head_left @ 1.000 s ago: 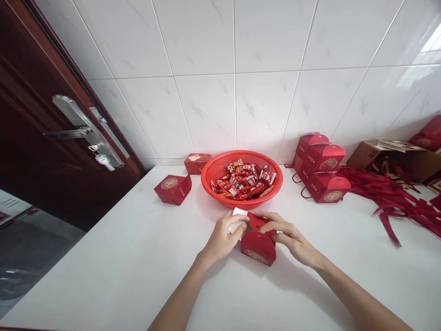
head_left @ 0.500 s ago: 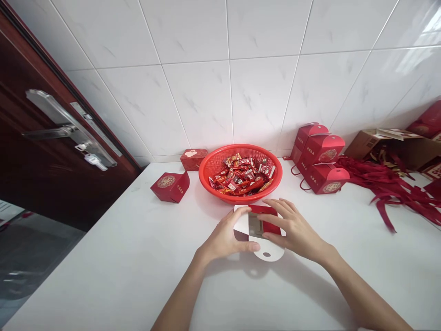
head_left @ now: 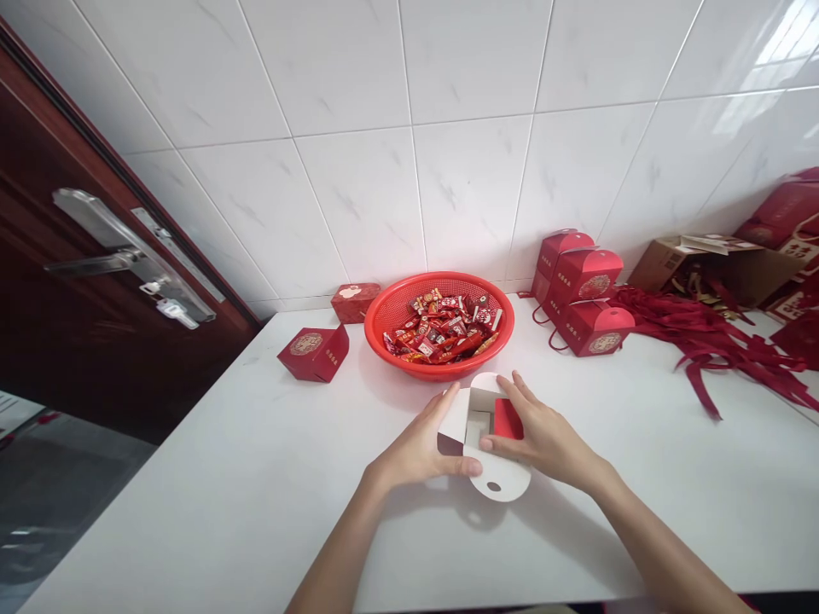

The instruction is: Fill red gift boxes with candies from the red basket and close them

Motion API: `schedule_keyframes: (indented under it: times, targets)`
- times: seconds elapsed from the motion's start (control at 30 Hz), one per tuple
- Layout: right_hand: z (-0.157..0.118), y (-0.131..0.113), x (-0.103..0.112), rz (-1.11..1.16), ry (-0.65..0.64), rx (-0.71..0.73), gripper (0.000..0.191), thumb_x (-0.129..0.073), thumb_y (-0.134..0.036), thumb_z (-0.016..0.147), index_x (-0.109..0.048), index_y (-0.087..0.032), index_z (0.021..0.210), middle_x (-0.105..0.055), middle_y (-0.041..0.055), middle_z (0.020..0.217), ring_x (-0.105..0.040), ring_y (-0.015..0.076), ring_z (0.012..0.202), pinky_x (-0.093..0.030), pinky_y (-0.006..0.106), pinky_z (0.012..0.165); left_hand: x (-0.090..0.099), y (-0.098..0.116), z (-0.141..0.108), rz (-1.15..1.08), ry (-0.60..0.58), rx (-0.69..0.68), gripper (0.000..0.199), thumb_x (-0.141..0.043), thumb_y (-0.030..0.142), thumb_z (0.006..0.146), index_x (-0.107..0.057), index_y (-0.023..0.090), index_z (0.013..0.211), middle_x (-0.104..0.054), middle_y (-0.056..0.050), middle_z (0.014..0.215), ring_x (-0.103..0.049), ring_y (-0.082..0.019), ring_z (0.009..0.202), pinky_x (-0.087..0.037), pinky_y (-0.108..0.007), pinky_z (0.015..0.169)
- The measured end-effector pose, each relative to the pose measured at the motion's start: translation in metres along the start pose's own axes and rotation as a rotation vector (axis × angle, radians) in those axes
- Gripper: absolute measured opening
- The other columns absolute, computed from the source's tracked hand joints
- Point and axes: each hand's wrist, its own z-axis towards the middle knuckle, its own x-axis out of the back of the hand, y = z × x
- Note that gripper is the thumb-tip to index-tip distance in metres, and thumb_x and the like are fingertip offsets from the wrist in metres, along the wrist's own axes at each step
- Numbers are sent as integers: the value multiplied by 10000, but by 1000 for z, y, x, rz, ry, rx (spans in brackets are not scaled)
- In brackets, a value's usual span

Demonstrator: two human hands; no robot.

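A small paper candy box point(head_left: 499, 479) stands on the white table with its top open, showing a white inside and a rounded flap with a hole folded out toward me. My left hand point(head_left: 415, 443) grips its left side, thumb on the near edge and fingers along the left flap. From the right, my right hand point(head_left: 543, 431) holds the box, its thumb over the opening and fingers at the far side. A flat red piece point(head_left: 508, 419) shows inside by the right thumb; whether it is a folded flap or a separate item, I cannot tell.
Just behind the box sits a red plastic basket point(head_left: 390, 298) of wrapped candies. A red box point(head_left: 313, 354) and a patterned red box point(head_left: 355, 303) are left of it. Stacked red boxes point(head_left: 589, 281), red ribbons point(head_left: 697, 341) and a cardboard box point(head_left: 659, 260) lie right.
The far white rounded flap now stands out at the back of the box, and less red shows in the opening. My right fingers have shifted to the far right edge.
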Motion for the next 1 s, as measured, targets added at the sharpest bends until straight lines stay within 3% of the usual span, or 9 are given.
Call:
schedule_keyframes:
  times: [0.23, 0.4, 0.5, 0.63, 0.7, 0.8, 0.9, 1.0]
  targets:
    - [-1, -14, 1, 145, -26, -39, 972, -700, -630, 782, -294, -206, 1557, -255, 301, 1611, -595, 417, 1275, -545, 478, 900, -7, 1, 2, 70, 9, -56, 1181, -790, 613, 734, -86, 299, 1629, -126, -111, 1698, -93, -361, 1561, -215, -548, 1242]
    - [0, -26, -7, 191, 23, -50, 844, -660, -523, 837, -313, -218, 1544, -203, 253, 1641, -478, 397, 1397, -499, 490, 1006, -13, 8, -4, 163, -16, 50, 1218, -702, 700, 771, 40, 255, 1627, 52, -120, 1701, 79, -353, 1557, -145, -564, 1253]
    - [2, -25, -10, 233, 23, -53, 757, -605, -464, 860, -346, -224, 1530, -227, 213, 1642, -388, 386, 1461, -481, 499, 1041, -15, 11, -9, 270, 36, 83, 1219, -661, 757, 760, 4, 224, 1632, 125, -132, 1690, 155, -364, 1543, -109, -596, 1245]
    - [7, -13, -9, 370, 17, 6, 797, -624, -311, 793, -357, -216, 1538, -274, 166, 1639, -203, 355, 1543, -381, 508, 1147, -14, 14, -14, 349, 104, 104, 1284, -675, 795, 708, 1, 213, 1631, 203, -144, 1671, 190, -409, 1526, -132, -630, 1223]
    - [10, -5, -3, 522, -7, 97, 773, -628, -285, 785, -397, -235, 1521, -365, 128, 1605, -267, 340, 1521, -348, 505, 1173, -12, 16, -16, 374, 122, 93, 1286, -689, 798, 687, -32, 226, 1633, 200, -145, 1673, 178, -431, 1524, -152, -635, 1216]
    - [13, 10, 13, 789, -129, 213, 632, -612, -327, 858, -479, -279, 1474, -427, 80, 1580, -441, 302, 1417, -396, 468, 1142, -8, 19, -19, 392, 125, 109, 1293, -705, 800, 664, -83, 213, 1633, 167, -165, 1678, 133, -456, 1529, -179, -644, 1205]
    - [15, 28, 23, 994, -279, 235, 524, -643, -391, 890, -572, -299, 1401, -469, 66, 1558, -504, 297, 1362, -454, 448, 1079, -5, 21, -23, 390, 116, 138, 1304, -725, 794, 647, -108, 203, 1632, 155, -167, 1681, 92, -456, 1537, -200, -637, 1205]
    - [19, 45, 20, 1132, -412, 188, 513, -703, -393, 861, -617, -311, 1359, -541, 61, 1501, -575, 296, 1283, -493, 439, 1016, -5, 17, -24, 369, 112, 133, 1291, -722, 778, 671, -89, 194, 1633, 119, -167, 1689, 77, -422, 1549, -192, -602, 1226]
